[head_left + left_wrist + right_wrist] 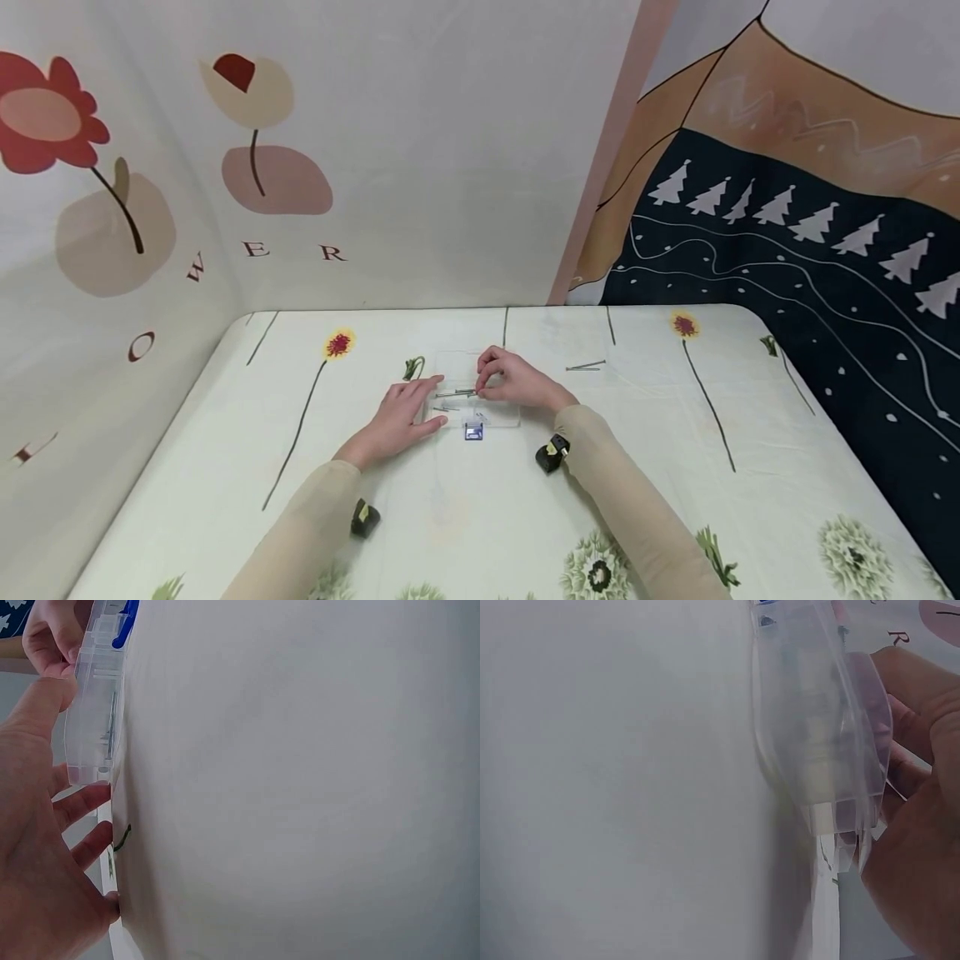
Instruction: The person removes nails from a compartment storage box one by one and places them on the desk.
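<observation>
A clear plastic compartment box [504, 418] with a blue latch [474, 432] sits on the table, its transparent lid raised at the back. Long thin metal screws [453, 393] lie across it, and smaller pieces of hardware [446, 409] are inside. My left hand [397, 421] rests at the box's left end, fingers spread and fairly straight, thumb touching the rim in the left wrist view. Above the right half, my right hand [517, 381] pinches the end of a screw with bent fingers. In the right wrist view, the box wall [802, 712] partly hides those fingertips.
Two long screws [585, 366] lie on the tablecloth right of the box. The flower-printed cloth [637, 433] covers the table. A printed curtain [450, 167] stands behind the far edge. Black devices [552, 453] are strapped under both wrists.
</observation>
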`<action>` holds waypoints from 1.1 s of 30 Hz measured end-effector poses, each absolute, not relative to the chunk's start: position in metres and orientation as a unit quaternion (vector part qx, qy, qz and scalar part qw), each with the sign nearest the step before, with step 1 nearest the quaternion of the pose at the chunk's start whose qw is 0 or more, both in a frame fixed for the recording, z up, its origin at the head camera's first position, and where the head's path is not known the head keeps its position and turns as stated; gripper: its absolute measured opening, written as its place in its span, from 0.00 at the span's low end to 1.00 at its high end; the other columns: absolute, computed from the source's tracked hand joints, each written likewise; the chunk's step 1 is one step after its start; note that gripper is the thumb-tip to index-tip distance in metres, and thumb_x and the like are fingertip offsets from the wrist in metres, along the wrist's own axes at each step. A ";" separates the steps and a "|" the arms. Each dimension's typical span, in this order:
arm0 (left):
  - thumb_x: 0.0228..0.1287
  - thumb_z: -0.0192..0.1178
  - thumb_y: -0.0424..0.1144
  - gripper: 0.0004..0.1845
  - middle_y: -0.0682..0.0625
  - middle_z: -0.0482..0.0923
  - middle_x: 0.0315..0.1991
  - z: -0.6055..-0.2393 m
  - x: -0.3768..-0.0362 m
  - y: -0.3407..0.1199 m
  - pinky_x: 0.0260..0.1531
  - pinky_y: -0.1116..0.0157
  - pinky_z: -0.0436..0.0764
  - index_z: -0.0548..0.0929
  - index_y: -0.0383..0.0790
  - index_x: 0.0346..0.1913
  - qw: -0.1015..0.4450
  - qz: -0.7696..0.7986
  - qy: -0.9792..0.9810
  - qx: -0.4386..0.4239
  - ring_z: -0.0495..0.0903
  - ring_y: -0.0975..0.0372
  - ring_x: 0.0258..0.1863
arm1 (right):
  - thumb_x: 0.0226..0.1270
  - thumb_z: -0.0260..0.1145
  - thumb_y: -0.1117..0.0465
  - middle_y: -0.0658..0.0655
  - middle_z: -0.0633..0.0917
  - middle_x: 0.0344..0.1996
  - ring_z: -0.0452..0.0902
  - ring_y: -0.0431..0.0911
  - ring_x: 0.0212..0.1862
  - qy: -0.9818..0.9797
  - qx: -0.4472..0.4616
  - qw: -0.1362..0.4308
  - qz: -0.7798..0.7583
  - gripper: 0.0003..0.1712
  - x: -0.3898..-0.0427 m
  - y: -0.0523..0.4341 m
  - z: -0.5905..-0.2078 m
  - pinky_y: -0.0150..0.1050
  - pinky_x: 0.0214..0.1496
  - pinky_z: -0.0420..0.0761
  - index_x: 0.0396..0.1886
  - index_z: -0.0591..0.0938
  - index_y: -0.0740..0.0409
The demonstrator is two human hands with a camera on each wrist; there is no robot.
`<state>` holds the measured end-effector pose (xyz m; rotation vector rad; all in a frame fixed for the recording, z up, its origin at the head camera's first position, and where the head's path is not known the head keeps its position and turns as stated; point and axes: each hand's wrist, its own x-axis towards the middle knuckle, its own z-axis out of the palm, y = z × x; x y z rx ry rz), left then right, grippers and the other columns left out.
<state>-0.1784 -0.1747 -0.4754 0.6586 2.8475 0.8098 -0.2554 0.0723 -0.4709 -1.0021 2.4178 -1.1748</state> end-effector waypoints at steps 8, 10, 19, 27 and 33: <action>0.67 0.59 0.52 0.37 0.40 0.64 0.67 -0.478 -0.179 -0.177 0.58 0.45 0.60 0.60 0.40 0.73 0.054 0.267 0.938 0.215 0.61 0.45 0.60 | 0.60 0.71 0.64 0.48 0.77 0.41 0.68 0.47 0.52 0.842 -0.342 0.131 -0.396 0.02 -0.254 0.073 -0.467 0.47 0.60 0.65 0.29 0.85 0.56; 0.67 0.59 0.51 0.37 0.40 0.64 0.67 -0.478 -0.180 -0.177 0.58 0.45 0.60 0.60 0.40 0.73 0.050 0.266 0.937 0.219 0.61 0.45 0.59 | 0.60 0.71 0.65 0.48 0.78 0.40 0.69 0.47 0.52 0.843 -0.341 0.130 -0.396 0.02 -0.253 0.074 -0.466 0.47 0.60 0.65 0.29 0.85 0.57; 0.67 0.59 0.50 0.37 0.38 0.64 0.67 -0.476 -0.178 -0.177 0.58 0.44 0.59 0.60 0.38 0.72 0.049 0.271 0.935 0.225 0.61 0.44 0.60 | 0.60 0.69 0.65 0.48 0.80 0.37 0.71 0.46 0.49 0.834 -0.361 0.119 -0.399 0.03 -0.249 0.080 -0.465 0.45 0.59 0.66 0.30 0.85 0.61; 0.67 0.60 0.49 0.37 0.38 0.64 0.67 -0.473 -0.178 -0.175 0.59 0.44 0.58 0.60 0.38 0.73 0.054 0.270 0.935 0.222 0.60 0.43 0.61 | 0.58 0.69 0.67 0.47 0.81 0.35 0.72 0.44 0.44 0.833 -0.359 0.105 -0.407 0.02 -0.247 0.088 -0.465 0.41 0.51 0.70 0.31 0.83 0.57; 0.67 0.60 0.49 0.37 0.38 0.64 0.66 -0.476 -0.179 -0.175 0.58 0.44 0.59 0.61 0.38 0.72 0.048 0.267 0.936 0.222 0.61 0.43 0.60 | 0.59 0.68 0.67 0.45 0.82 0.35 0.72 0.45 0.44 0.837 -0.335 0.127 -0.415 0.05 -0.246 0.094 -0.464 0.42 0.50 0.71 0.34 0.83 0.54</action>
